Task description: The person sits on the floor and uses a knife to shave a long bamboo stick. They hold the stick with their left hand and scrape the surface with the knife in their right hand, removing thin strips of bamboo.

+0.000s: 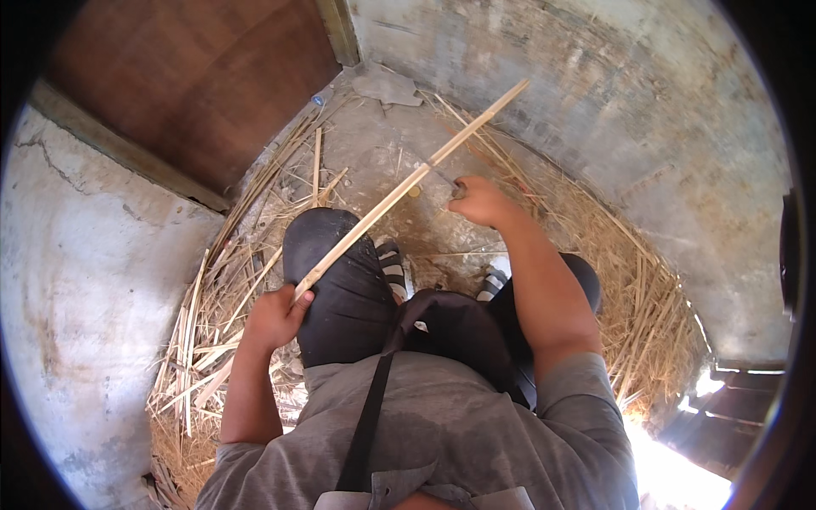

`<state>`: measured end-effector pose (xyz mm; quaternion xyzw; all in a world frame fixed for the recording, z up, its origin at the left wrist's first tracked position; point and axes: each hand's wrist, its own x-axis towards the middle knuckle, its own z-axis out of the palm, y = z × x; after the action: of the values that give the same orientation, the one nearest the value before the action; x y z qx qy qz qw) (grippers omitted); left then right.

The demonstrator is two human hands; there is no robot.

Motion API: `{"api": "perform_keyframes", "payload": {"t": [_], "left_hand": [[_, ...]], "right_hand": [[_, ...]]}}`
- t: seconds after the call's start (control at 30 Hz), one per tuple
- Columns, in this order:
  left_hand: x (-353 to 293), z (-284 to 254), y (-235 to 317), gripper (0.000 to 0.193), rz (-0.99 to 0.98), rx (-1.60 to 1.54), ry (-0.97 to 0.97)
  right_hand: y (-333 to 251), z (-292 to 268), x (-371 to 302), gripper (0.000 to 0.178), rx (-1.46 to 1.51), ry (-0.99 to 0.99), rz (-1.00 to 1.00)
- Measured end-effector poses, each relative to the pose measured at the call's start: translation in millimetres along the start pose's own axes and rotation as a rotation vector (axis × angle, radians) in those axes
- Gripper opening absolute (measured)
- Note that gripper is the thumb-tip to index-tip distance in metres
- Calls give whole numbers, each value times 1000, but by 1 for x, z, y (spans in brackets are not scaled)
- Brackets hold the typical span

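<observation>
My left hand (276, 318) is closed round the near end of a long, pale bamboo strip (369, 221). The strip slants up and to the right, passing over my left knee, with its far end in the air near the back wall. My right hand (478, 202) is closed round the handle of a knife (443, 177). Its thin blade meets the strip past the middle, and the edge against the strip is too small to make out. Most of the handle is hidden in my fist.
Loose split strips (255, 204) lie along the left wall, below a brown door (204, 76). Straw-like shavings (642, 331) are heaped along the right wall (595, 93). My sandalled feet (393, 265) rest on the concrete floor (365, 127) between my knees.
</observation>
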<state>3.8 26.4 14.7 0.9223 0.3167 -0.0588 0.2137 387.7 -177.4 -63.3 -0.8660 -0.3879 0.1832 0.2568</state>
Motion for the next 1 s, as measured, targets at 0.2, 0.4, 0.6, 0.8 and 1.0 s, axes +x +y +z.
{"api": "perform_keyframes", "payload": {"t": [0.2, 0.4, 0.6, 0.8, 1.0], "left_hand": [[-3, 1, 2, 54, 9, 63, 43], [0, 9, -6, 53, 44, -10, 67], [1, 5, -1, 54, -1, 0, 35], [-2, 7, 0, 55, -6, 43, 67], [2, 19, -13, 54, 60, 31, 123]], "right_hand": [[-68, 15, -22, 46, -224, -362, -272], [-10, 10, 2, 57, -13, -156, -55], [1, -10, 1, 63, -18, -48, 37], [-69, 13, -20, 60, -161, -405, -238], [-40, 3, -5, 64, -59, -441, -159]]}}
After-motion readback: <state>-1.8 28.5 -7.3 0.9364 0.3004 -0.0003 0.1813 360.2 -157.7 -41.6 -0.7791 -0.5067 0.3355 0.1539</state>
